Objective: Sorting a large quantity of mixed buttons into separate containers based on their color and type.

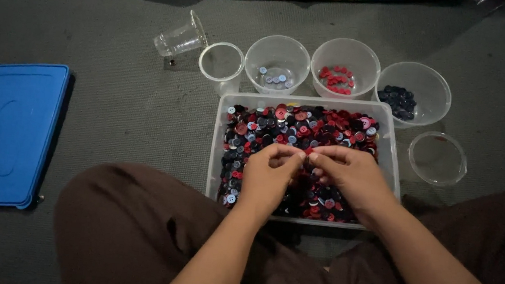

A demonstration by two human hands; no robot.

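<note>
Left hand [267, 177] and right hand [348, 173] fingertips together, pinching a red button [309, 151] over button tray [388, 143]

The person wears dark brown trousers [126, 235] of a soft, matte cloth, loose enough to fold into creases at the knees; both legs show the same plain brown, without pattern or visible seams. Both forearms are bare, with no sleeve in view. The left hand [267, 177] and right hand [348, 176] carry no rings, watch or gloves.
</note>
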